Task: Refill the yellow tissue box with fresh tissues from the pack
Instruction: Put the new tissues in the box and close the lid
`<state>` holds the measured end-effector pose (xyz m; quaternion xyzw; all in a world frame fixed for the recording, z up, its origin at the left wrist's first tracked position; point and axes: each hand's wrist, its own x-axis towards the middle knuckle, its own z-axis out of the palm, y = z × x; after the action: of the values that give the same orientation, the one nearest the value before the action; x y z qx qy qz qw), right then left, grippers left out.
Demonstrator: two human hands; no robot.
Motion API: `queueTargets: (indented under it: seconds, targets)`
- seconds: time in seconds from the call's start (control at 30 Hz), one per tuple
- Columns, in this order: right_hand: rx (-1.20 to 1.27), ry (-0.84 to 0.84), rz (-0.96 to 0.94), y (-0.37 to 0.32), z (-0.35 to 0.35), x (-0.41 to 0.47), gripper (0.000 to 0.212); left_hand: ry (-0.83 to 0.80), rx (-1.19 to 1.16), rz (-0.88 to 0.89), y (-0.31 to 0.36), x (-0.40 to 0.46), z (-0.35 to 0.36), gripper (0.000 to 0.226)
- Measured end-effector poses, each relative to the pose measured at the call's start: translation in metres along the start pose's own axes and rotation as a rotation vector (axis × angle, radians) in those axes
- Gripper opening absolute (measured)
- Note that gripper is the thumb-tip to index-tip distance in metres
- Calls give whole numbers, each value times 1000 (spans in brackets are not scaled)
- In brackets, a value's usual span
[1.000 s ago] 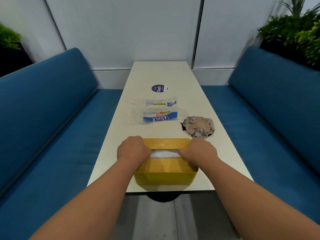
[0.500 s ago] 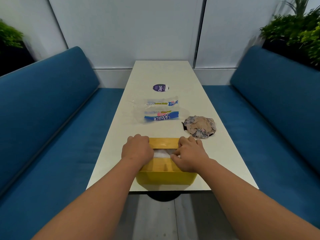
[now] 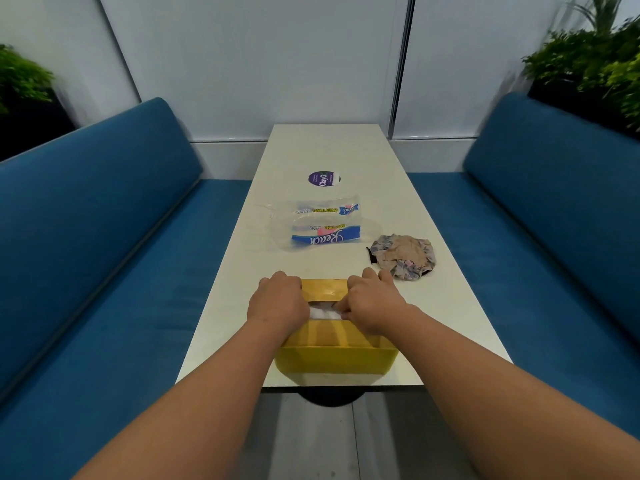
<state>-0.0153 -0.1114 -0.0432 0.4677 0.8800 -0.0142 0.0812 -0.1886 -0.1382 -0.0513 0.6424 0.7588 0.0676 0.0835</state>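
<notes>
The yellow tissue box (image 3: 334, 358) stands at the near end of the white table (image 3: 329, 150), its lid on top. White tissues (image 3: 323, 311) show through the slot in the lid. My left hand (image 3: 278, 301) lies over the left end of the lid with its fingers curled down. My right hand (image 3: 374, 304) lies over the right part of the lid, its thumb and fingers at the slot's right end touching the tissues. The clear plastic tissue pack (image 3: 318, 225) with blue "Reach" print lies flat and looks empty beyond the box.
A crumpled wad of paper (image 3: 403, 256) lies to the right of the pack. A round purple sticker (image 3: 323, 178) sits farther up the table. Blue benches (image 3: 104, 254) flank both sides, with plants (image 3: 595, 64) behind them.
Both hands have shifted forward along the lid and closer together. My right hand moved from the box's right end to the slot, where it now touches the tissues.
</notes>
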Motion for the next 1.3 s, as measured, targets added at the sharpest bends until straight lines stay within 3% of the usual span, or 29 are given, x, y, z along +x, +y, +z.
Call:
queueTargets:
  seconds: [0.37, 0.7, 0.97, 1.13, 1.3]
  targets:
    - [-98, -120, -81, 0, -13, 12, 32, 17, -5, 20, -2, 0, -1, 26]
    - [-22, 51, -137, 0, -8, 13, 16, 9, 2, 14, -2, 2, 0, 24]
    - [101, 58, -189, 12, -10, 4, 25, -16, 16, 10, -2, 1, -5, 24]
    - [247, 154, -143, 19, -2, -5, 25, -70, -92, 188, -2, -6, -15, 40]
    - [457, 218, -27, 18, 1, -12, 22, -118, -96, 309, 4, -11, -14, 37]
